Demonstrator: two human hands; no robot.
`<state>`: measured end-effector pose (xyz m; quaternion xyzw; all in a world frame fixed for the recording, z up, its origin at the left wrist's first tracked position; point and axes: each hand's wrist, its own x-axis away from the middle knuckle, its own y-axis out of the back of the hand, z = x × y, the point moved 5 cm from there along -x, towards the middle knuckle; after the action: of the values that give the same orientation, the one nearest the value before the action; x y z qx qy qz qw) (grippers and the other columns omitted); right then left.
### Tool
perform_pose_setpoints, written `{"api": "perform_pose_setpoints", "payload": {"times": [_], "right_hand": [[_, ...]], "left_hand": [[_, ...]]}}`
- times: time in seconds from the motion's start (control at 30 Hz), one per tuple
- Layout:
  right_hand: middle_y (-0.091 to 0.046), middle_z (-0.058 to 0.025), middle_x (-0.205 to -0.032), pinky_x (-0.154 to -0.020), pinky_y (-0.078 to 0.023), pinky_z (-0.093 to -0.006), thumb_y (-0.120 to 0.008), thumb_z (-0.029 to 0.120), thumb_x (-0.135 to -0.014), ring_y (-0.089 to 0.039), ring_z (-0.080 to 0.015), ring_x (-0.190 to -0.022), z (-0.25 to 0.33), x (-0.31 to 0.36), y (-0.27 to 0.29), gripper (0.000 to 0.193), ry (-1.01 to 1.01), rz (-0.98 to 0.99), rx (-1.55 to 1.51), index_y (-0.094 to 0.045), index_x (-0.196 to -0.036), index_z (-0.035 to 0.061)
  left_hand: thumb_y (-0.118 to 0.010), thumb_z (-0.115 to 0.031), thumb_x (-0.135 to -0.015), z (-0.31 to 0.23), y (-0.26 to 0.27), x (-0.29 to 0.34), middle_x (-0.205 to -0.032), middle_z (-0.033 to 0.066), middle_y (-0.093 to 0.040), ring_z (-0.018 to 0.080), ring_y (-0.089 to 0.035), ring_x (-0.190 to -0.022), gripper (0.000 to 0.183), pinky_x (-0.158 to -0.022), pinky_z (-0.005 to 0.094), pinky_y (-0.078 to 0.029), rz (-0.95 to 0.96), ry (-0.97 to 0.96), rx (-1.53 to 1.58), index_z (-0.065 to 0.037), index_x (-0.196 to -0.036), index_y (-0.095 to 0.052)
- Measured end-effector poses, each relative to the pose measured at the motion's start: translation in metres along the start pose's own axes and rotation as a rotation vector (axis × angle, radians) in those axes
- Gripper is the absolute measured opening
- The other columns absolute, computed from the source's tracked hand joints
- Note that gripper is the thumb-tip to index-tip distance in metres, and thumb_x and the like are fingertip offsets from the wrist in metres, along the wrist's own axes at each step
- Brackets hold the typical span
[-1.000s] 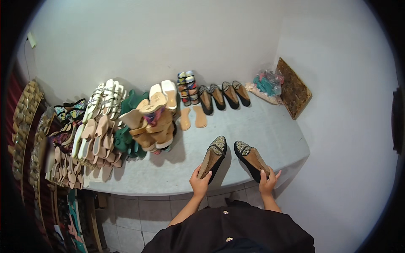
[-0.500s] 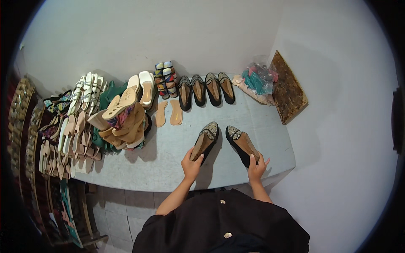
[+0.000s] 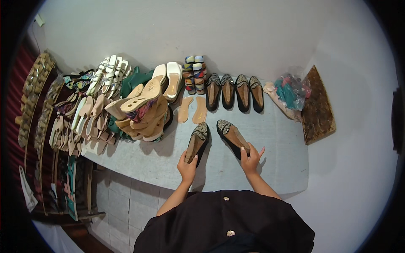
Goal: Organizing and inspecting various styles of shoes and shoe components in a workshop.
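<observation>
A black flat shoe with a patterned, glittery toe and a tan inside is gripped at the heel by my left hand. Its mate, a second flat shoe, has its heel in my right hand, whose little finger sticks out to the side. Both toes point away from me over the grey table. Beyond them stand two pairs of similar black shoes in a row. Two tan insoles lie flat just past the left shoe.
Stacked wedge sandals, white sandals and beige slippers crowd the table's left side. Multicoloured rolled pieces stand by the wall. A clear plastic bag and a worn brown board are at the right. Shelves of shoes stand far left.
The view has turned left, so the table's contents appear farther right. Both shoes stay in my hands, their toes now closer together and nearer the insoles.
</observation>
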<state>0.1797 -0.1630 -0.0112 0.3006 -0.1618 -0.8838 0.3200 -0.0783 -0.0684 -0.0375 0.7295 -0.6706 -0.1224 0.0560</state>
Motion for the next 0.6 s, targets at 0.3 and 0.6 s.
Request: {"api": "perform_pose_setpoints", "payload": {"times": [0.3,0.6], "right_hand": [[-0.065,-0.0129,-0.098,-0.105,-0.002,-0.0565,-0.058,0.019,-0.083,-0.060,-0.0259,-0.094,-0.020,-0.012,-0.036,0.030,-0.006,-0.009,0.050,-0.059,-0.107,0.0014],[-0.062,-0.0125,-0.110,-0.104,-0.001,-0.0575,-0.059,0.021,-0.083,-0.057,-0.0270,-0.103,-0.033,0.002,-0.054,0.038,-0.035,-0.006,0.096,-0.055,-0.116,0.0033]], "left_hand": [[-0.068,-0.005,-0.076,0.001,-0.026,-0.008,-0.101,0.0117,-0.062,0.0142,-0.058,-0.091,0.041,-0.082,0.0261,-0.045,0.039,0.031,0.057,0.007,-0.113,-0.054],[-0.068,-0.006,-0.076,0.008,-0.050,-0.026,-0.103,0.0143,-0.062,0.0165,-0.059,-0.093,0.043,-0.084,0.0275,-0.045,0.057,0.014,0.079,0.008,-0.114,-0.053]]}}
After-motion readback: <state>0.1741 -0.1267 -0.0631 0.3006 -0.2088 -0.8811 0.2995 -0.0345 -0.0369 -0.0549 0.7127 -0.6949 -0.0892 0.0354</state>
